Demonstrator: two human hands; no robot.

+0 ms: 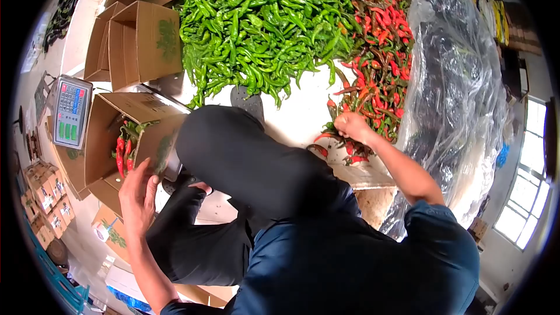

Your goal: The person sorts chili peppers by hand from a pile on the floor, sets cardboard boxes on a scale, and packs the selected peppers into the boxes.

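My right hand (352, 127) is closed at the left edge of the pile of red chili peppers (382, 29). A red pepper (324, 136) shows just below its fingers and seems to be in the grip, though the fingers partly hide it. My left hand (137, 195) is open, fingers stretched out, beside the near side of an open cardboard box (137, 104). Whether it touches the cardboard I cannot tell. Several red chili peppers (121, 154) and a few greenish ones lie inside that box.
A large heap of green peppers (262, 23) covers the back of the white surface (297, 108). Clear plastic sheeting (458, 81) lies along the right. At the left are a scale's keypad display (72, 111) and more open cardboard boxes (143, 44). My bent knee (221, 134) sits between my hands.
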